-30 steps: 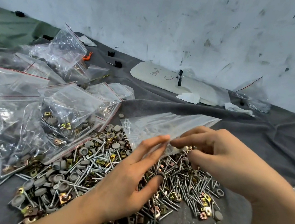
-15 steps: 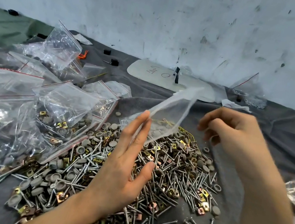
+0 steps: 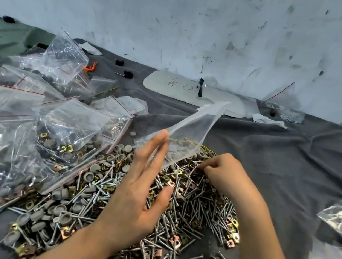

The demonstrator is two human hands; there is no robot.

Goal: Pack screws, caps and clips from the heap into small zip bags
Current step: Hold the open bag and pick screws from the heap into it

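Shiny metal screws (image 3: 196, 203), matt grey cloth (image 3: 295, 163)

Scuffed white wall (image 3: 206, 22) behind grey cloth-covered surface (image 3: 296, 161).

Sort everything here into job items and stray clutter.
Job: zip bag in the left hand; right hand at the heap of screws, caps, clips; filled bags.
Lying about: white board, orange tie, black blocks, tissue scraps.
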